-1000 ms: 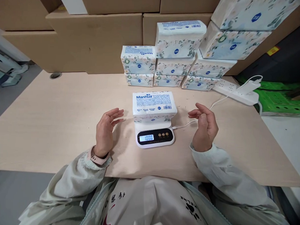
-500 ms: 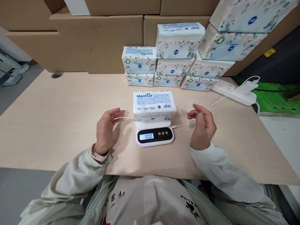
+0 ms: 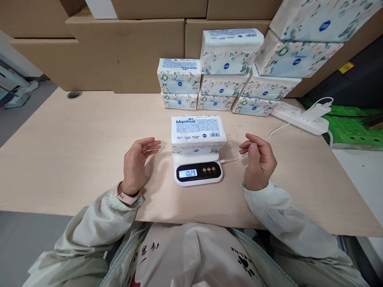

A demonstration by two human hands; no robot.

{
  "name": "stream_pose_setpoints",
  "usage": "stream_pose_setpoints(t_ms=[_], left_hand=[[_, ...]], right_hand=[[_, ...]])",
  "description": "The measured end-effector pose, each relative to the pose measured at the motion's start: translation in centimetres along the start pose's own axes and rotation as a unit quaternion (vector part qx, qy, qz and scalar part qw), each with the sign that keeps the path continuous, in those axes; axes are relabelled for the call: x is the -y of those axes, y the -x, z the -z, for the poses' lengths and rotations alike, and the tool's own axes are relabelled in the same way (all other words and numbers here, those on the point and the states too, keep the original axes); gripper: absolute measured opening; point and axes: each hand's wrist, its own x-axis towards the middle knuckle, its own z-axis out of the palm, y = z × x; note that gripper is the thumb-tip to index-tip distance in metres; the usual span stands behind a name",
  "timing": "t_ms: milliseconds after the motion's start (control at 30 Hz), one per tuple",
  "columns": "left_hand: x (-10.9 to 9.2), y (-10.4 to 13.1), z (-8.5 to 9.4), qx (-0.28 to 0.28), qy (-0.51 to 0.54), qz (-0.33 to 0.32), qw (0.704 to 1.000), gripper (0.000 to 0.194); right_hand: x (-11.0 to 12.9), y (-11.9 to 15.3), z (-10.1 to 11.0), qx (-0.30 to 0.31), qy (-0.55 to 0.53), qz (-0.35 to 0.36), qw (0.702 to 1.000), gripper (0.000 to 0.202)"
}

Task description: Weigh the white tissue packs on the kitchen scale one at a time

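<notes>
A pack of tissues point(image 3: 198, 131) marked "Manhua" lies on the white digital scale point(image 3: 181, 160), whose lit display point(image 3: 188, 173) reads about 102.9. To the left of the scale, my left hand point(image 3: 136, 164) rests on its edge with the fingers stretched out, holding nothing and apart from the pack. On the other side, my right hand point(image 3: 259, 161) is held with fingers loosely curved and apart, also empty. It is close to the white cable point(image 3: 233, 159) that runs from the scale. Neither hand touches the pack or the scale.
Stacked tissue packs point(image 3: 226, 57) stand along the back of the wooden table point(image 3: 68, 156), rising higher at the right. Cardboard boxes point(image 3: 134, 53) form a wall behind. A white power strip point(image 3: 301, 118) lies at the back right, beside a green crate point(image 3: 361, 130).
The number on the scale's display has gone from about 100.0 to 102.9. Both hands keep their places, and the view has shifted very slightly.
</notes>
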Motion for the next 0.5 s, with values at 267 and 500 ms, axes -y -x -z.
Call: stream_pose_setpoints(t_ms=[267,500], left_hand=[[-0.17,0.04,-0.01,-0.001,-0.013,0.0,1.0,0.042],[-0.3,0.03,0.05,-0.006,-0.003,0.004,1.0,0.041]], right_hand=[[0.05,-0.06,-0.05,0.007,0.021,-0.003,1.0,0.032],[-0.37,-0.04,0.36,0.017,0.029,-0.005,0.999,0.032]])
